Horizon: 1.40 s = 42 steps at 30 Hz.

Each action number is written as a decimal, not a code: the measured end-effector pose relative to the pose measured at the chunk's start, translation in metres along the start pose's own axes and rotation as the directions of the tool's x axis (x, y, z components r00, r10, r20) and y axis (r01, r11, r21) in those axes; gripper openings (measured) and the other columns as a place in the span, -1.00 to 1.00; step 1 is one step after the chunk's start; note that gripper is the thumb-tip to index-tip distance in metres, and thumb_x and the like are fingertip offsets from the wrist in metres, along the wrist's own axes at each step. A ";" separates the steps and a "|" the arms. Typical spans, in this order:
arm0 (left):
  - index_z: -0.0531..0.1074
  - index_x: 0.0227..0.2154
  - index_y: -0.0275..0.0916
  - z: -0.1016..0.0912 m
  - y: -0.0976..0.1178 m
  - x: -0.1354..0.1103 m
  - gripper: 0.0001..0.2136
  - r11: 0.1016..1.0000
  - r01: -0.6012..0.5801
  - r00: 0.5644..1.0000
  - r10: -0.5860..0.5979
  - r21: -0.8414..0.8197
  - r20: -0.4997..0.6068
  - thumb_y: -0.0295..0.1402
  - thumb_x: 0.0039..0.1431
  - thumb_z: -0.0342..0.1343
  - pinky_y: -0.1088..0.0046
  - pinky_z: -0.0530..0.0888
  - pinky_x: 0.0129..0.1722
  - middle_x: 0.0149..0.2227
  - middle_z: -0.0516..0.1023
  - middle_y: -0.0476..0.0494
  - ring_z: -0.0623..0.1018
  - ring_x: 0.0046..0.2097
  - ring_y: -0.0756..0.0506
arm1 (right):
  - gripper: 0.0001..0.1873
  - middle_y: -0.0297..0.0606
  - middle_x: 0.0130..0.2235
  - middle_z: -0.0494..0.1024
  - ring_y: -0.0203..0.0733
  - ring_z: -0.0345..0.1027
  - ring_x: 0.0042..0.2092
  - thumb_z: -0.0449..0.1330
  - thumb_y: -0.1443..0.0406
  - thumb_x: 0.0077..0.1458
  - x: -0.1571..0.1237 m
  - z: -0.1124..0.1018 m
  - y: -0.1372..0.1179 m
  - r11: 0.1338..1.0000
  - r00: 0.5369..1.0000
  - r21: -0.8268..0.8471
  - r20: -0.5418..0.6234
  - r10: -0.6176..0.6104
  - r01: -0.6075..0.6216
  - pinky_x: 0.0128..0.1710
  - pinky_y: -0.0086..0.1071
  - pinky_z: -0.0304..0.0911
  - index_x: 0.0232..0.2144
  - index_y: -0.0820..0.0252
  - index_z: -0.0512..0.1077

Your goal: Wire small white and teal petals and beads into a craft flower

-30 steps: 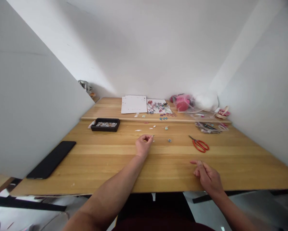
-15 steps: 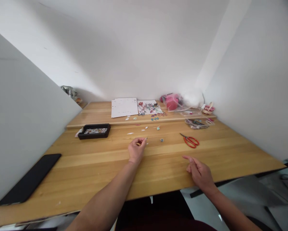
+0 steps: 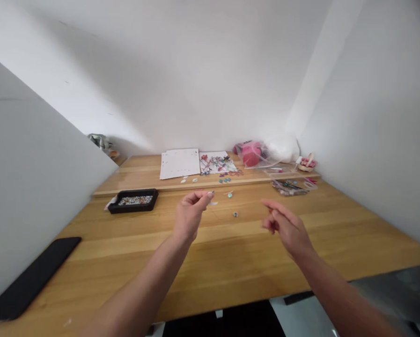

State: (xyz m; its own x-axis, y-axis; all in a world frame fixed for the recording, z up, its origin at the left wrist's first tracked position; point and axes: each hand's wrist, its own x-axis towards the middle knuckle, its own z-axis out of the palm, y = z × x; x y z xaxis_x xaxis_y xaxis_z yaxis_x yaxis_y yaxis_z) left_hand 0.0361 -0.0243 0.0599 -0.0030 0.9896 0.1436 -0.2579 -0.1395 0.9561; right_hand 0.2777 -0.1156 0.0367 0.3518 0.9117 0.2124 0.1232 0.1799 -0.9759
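My left hand (image 3: 190,213) is raised over the middle of the table, thumb and forefinger pinched on a tiny dark piece (image 3: 213,192) too small to name. Just beyond those fingertips lies a small white slip (image 3: 213,203). To their right are a small teal round piece (image 3: 230,195) and a little grey round piece (image 3: 235,214). My right hand (image 3: 289,227) hovers with its forefinger stretched out and the others loosely curled, nothing visible held. Behind it, mostly hidden, are the red-handled scissors (image 3: 270,210); only bits of the blade and handle show.
A black tray (image 3: 114,208) of mixed beads stands at left, with a black flat slab (image 3: 34,276) nearer me. On the back ledge lie white sheets (image 3: 180,164), coloured trinkets (image 3: 217,163), bagged pink items (image 3: 251,154) and a small basket (image 3: 307,164). A clear pouch (image 3: 290,187) sits at right.
My right hand has moved forward over the scissors and now covers most of them. My left hand has risen slightly, still pinching. The view has tilted up a little.
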 end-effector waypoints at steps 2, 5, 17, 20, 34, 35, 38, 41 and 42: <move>0.59 -0.51 -0.25 0.007 0.013 0.005 -0.78 0.997 0.034 0.999 -0.032 -0.065 0.026 -0.22 -0.12 0.43 0.53 0.33 -0.40 -0.42 0.59 -0.08 0.41 -0.39 0.02 | -0.50 -0.25 -0.51 0.55 -0.20 0.40 -0.44 0.16 0.20 0.13 0.024 0.016 -0.029 0.990 1.000 0.137 0.019 0.013 -0.016 -0.53 -0.40 0.14 0.08 0.31 0.44; 0.58 -0.50 -0.26 0.016 0.026 0.011 -0.78 0.987 0.078 0.994 -0.066 -0.141 0.084 -0.22 -0.11 0.42 0.52 0.36 -0.39 -0.38 0.61 -0.11 0.47 -0.33 -0.01 | -0.51 -0.12 -0.33 0.64 -0.07 0.54 -0.19 0.17 0.29 0.03 0.052 0.042 -0.068 0.953 0.995 0.301 0.100 -0.018 -0.013 -0.55 -0.46 0.13 0.05 0.28 0.44; 0.57 -0.49 -0.29 0.017 0.044 0.044 -0.84 0.936 0.190 0.969 -0.131 -0.297 0.210 -0.30 -0.04 0.37 0.34 0.52 -0.06 -0.35 0.64 -0.13 0.59 -0.27 -0.04 | -0.61 -0.18 -0.01 0.54 -0.08 0.50 0.01 0.19 0.41 -0.01 0.093 0.115 -0.092 0.909 0.900 0.415 0.412 -0.143 -0.045 -0.36 -0.38 0.46 -0.08 0.12 0.49; 0.57 -0.48 -0.30 0.016 0.048 0.051 -0.83 0.922 0.202 0.966 -0.132 -0.330 0.222 -0.30 -0.05 0.40 0.32 0.54 -0.04 -0.35 0.64 -0.13 0.60 -0.26 -0.05 | -0.64 -0.19 -0.05 0.56 -0.10 0.47 0.01 0.20 0.40 0.01 0.098 0.121 -0.092 0.907 0.882 0.418 0.443 -0.160 -0.046 -0.31 -0.35 0.48 -0.09 0.11 0.49; 0.60 -0.48 -0.28 0.012 0.045 0.061 -0.87 0.871 0.204 0.967 -0.109 -0.447 0.229 -0.34 -0.02 0.40 0.49 0.50 -0.28 -0.36 0.62 -0.10 0.54 -0.35 0.01 | -0.62 -0.19 0.08 0.45 -0.10 0.44 0.07 0.12 0.40 0.15 0.094 0.147 -0.074 0.947 0.873 0.273 0.404 -0.275 0.172 -0.02 -0.17 0.44 0.03 0.05 0.37; 0.60 -0.47 -0.28 0.012 0.044 0.062 -0.87 0.869 0.209 0.968 -0.118 -0.448 0.222 -0.34 -0.02 0.40 0.48 0.49 -0.28 -0.36 0.62 -0.10 0.55 -0.34 0.00 | -0.62 -0.19 0.09 0.45 -0.09 0.45 0.06 0.13 0.39 0.17 0.093 0.149 -0.072 0.944 0.871 0.252 0.390 -0.299 0.212 -0.03 -0.17 0.45 0.03 0.04 0.36; 0.60 -0.43 -0.28 0.012 0.042 0.062 -0.84 0.869 0.214 0.969 -0.129 -0.447 0.212 -0.31 -0.02 0.39 0.42 0.50 -0.21 -0.32 0.63 -0.13 0.58 -0.27 -0.06 | -0.63 -0.17 0.11 0.44 -0.11 0.49 -0.02 0.16 0.34 0.24 0.093 0.152 -0.066 0.932 0.876 0.156 0.318 -0.361 0.328 -0.13 -0.22 0.46 0.08 0.01 0.34; 0.59 -0.44 -0.28 0.013 0.040 0.061 -0.82 0.866 0.216 0.971 -0.142 -0.451 0.191 -0.30 -0.06 0.41 0.40 0.49 -0.19 -0.33 0.62 -0.12 0.57 -0.27 -0.07 | -0.61 -0.16 0.08 0.45 -0.16 0.51 -0.15 0.19 0.32 0.24 0.094 0.152 -0.062 0.923 0.883 0.086 0.270 -0.384 0.376 -0.20 -0.23 0.45 0.11 0.01 0.33; 0.58 -0.43 -0.27 0.013 0.040 0.062 -0.81 0.865 0.222 0.971 -0.152 -0.450 0.185 -0.30 -0.08 0.42 0.40 0.49 -0.19 -0.33 0.62 -0.11 0.56 -0.27 -0.06 | -0.60 -0.16 0.05 0.46 -0.17 0.51 -0.17 0.20 0.32 0.23 0.095 0.152 -0.061 0.924 0.885 0.082 0.266 -0.382 0.375 -0.21 -0.24 0.45 0.11 0.02 0.34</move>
State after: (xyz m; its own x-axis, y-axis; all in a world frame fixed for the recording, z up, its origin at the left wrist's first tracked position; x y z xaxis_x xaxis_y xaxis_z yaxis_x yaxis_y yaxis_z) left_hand 0.0384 0.0306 0.1101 0.2153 0.9757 0.0410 -0.6583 0.1140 0.7441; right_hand 0.1626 0.0162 0.1087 0.0171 0.8362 0.5481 0.1697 0.5378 -0.8258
